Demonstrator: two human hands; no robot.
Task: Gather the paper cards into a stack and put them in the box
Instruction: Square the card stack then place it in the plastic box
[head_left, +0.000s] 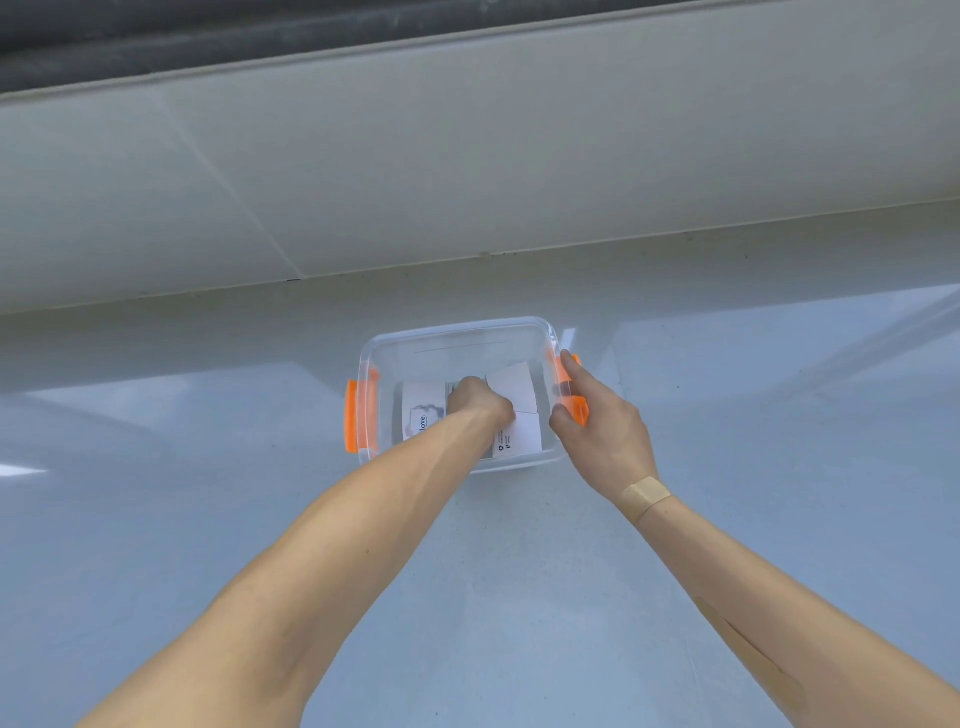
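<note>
Box (457, 338): clear, orange latches, standing on the pale surface (519, 597).
Cards (519, 400): lying inside on the box floor; print partly legible, middle hidden by the hand.
Left hand (475, 400): inside the box on the cards; finger state cannot be told.
Right hand (597, 421): grasps the right latch (571, 400), fingers curled.

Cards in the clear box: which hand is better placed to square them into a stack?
Left. The left hand is inside the box, on the cards; the right hand grips the orange latch outside.
</note>
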